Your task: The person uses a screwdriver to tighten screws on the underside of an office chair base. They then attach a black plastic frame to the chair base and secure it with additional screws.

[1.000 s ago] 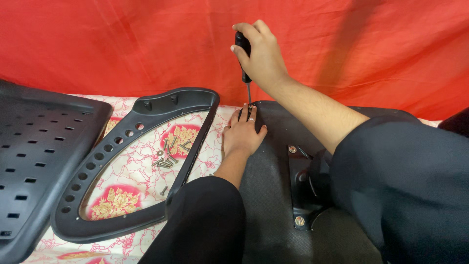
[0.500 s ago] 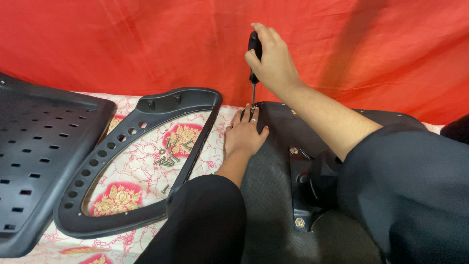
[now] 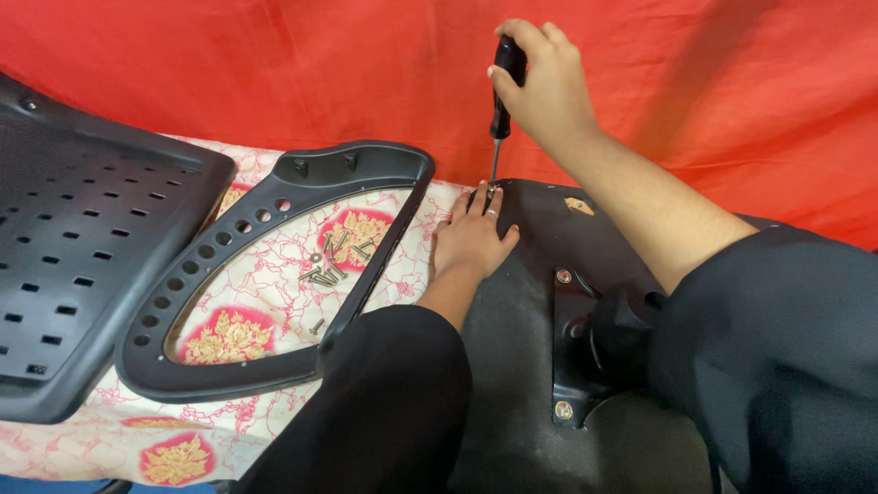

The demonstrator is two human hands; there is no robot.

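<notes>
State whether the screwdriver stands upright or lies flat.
Upright: the screwdriver points tip down onto the black seat base, its handle gripped by the right hand.

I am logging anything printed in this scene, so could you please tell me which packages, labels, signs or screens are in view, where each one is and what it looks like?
No packages, signs or screens are in view.
Possible label: a small tan patch on the black seat panel, right of the screwdriver; irregular shape, too small to tell whether it is a sticker.
</notes>
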